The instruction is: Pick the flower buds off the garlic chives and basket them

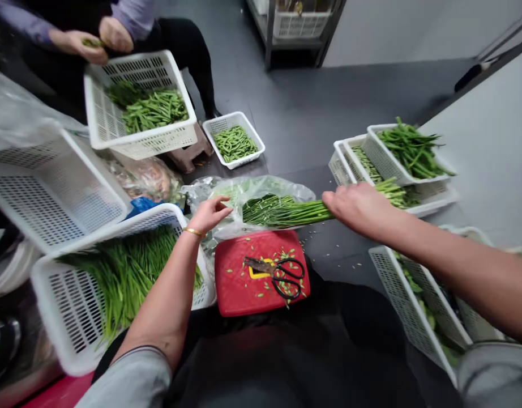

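My right hand (354, 205) is wrapped round the stem end of a bundle of long green stalks (286, 211). The bundle's tips lie inside a clear plastic bag (248, 190). Beside the bag's left part is my left hand (209, 214), its fingers apart and nothing visibly held. Closer to me a red board (233, 283) carries black-handled scissors (282, 272) and scattered green bits. A white basket (52, 272) with long green leaves (129, 266) stands at the left, under my left forearm.
Across from me a person's hands (91, 42) are above a white basket (142, 144) of green pods. A small basket (233, 164) of pods sits on the floor. Stacked baskets (371, 133) of green vegetables are at the right, more baskets (414, 317) nearer.
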A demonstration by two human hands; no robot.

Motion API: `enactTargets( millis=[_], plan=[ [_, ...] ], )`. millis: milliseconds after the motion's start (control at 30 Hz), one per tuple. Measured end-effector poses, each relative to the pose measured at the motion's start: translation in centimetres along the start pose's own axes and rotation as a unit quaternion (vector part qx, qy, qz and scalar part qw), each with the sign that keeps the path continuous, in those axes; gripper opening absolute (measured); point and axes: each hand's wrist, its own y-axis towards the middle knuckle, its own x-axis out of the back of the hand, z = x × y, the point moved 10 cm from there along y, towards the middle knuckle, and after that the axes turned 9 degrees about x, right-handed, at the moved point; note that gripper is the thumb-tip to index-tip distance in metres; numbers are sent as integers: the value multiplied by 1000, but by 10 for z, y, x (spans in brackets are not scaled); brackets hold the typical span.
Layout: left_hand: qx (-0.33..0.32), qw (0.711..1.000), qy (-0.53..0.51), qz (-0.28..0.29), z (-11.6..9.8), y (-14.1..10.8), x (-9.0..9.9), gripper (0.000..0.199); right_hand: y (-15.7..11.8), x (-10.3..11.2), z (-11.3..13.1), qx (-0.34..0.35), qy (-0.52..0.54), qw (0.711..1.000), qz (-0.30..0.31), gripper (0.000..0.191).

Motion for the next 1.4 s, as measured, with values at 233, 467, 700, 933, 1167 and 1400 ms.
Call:
enactTargets(
  millis=[233, 467, 700, 933, 1167, 1400],
  plan=[
    [-82, 993, -81, -4, -103, -119, -9, 37, -148, -18, -1, -132, 17, 988, 76, 32],
    [-59, 912, -92, 395, -150, -240, -165, 52, -224, -16, 16, -275, 228, 931, -74, 31],
    [-125, 869, -456, 143, -190, -224, -82, 76, -141, -16, 154, -31, 665, 656, -356, 31],
    [-115, 923, -366, -35, -164, -249, -36, 47, -55, -5, 239, 72, 699, 626, -339, 30],
    [-70, 973, -200, -92, -107, -234, -49, 24, -44, 9, 213, 146, 683, 632, -337, 85],
    [-15, 978, -198, -62, -67, -201, -76, 24, -40, 16, 201, 152, 652, 658, -345, 90]
  ],
)
